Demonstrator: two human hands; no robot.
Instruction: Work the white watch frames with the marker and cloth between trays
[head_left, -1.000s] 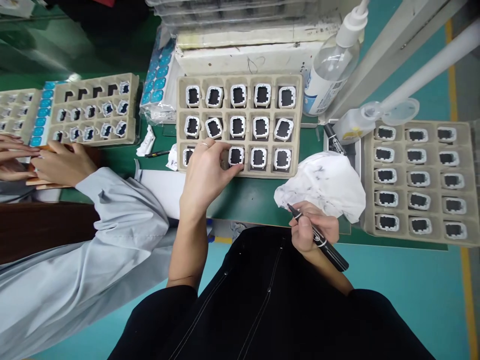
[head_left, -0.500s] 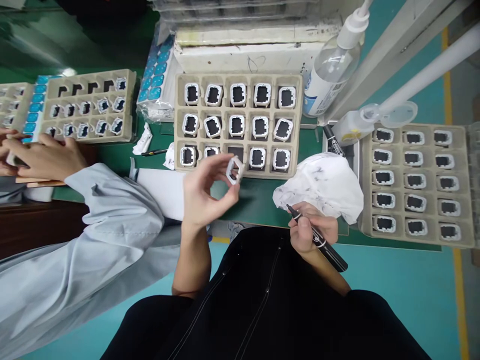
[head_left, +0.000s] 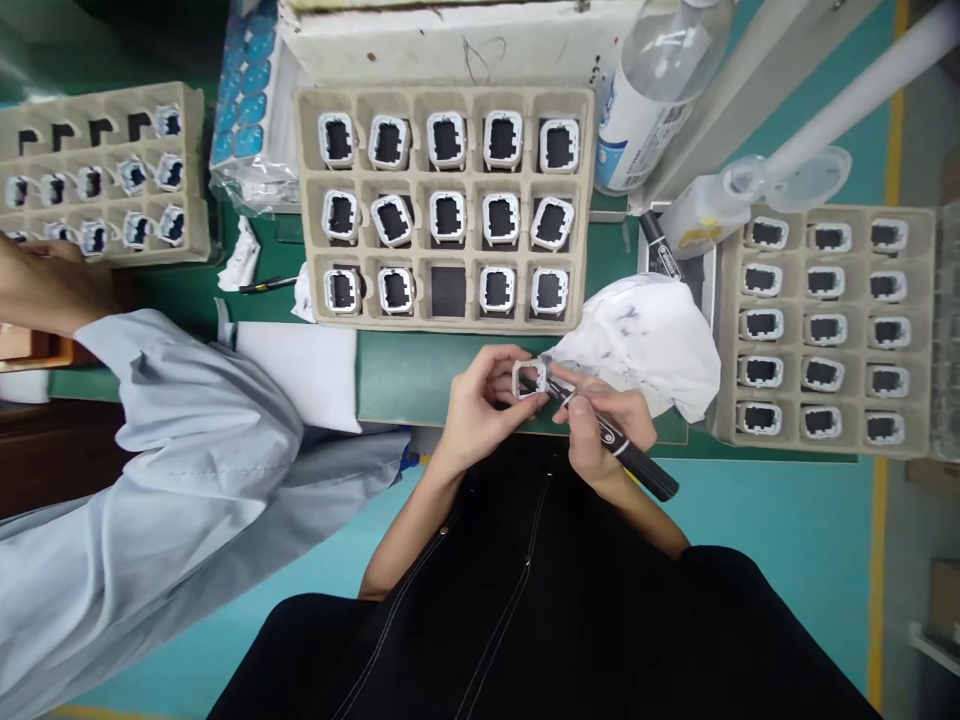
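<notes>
My left hand (head_left: 491, 400) pinches a small silver watch-case-like frame (head_left: 519, 378) by its edges, in front of my body. A black marker pen (head_left: 626, 450) lies in the grip of my right hand (head_left: 604, 420), its tip against or very close to the frame's right side. Whether the tip touches is too small to tell. Beyond my hands sits a moulded pulp tray (head_left: 450, 325) with similar frames in its compartments; the front row's middle compartment (head_left: 448, 290) holds none. A crumpled, ink-stained white cloth (head_left: 645, 340) lies just past my right hand.
A second tray of frames (head_left: 795, 440) stands to the right. Behind the cloth are a pump bottle (head_left: 652, 110), another marker (head_left: 660, 245) and a smaller bottle (head_left: 705, 210). At left, a co-worker's sleeve (head_left: 202, 400) and hand (head_left: 52, 285) are near another tray (head_left: 199, 225).
My left hand has brought the frame right and down to the marker in my right hand. The marker tip now meets the frame's side. The view has shifted a little.
</notes>
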